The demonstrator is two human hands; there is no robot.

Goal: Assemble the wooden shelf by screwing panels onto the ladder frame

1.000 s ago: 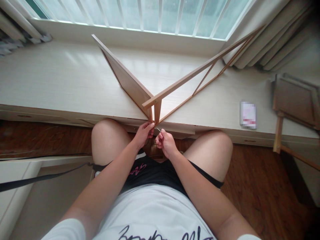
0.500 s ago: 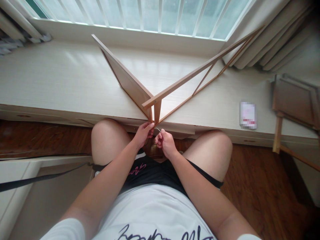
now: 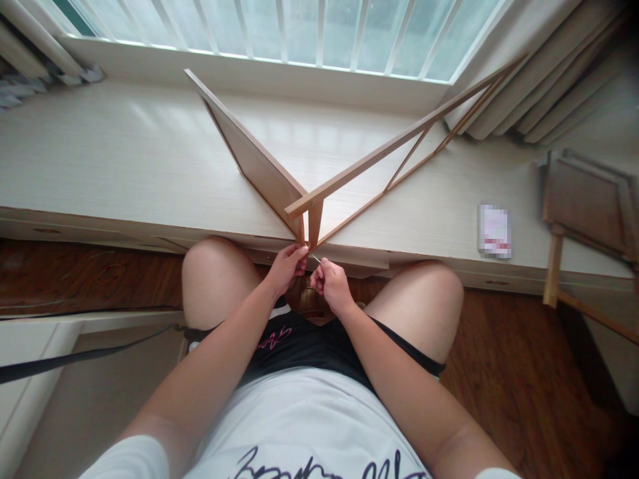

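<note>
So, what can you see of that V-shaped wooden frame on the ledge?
Light brown and seemingly wooden, the frame stands open on the ledge: a flat panel angles left, slim bars with gaps angle right. Its near corner reaches the ledge's edge, where the left grip seems to touch it beside a thin rod.

A barred window [image 3: 299,33] stands behind the pale ledge [image 3: 124,146], with curtains [image 3: 529,86] at both sides. A blurred pack [image 3: 494,231] lies on the ledge, near brown wooden furniture [image 3: 582,199]. The floor [image 3: 504,352] is dark wood.
</note>
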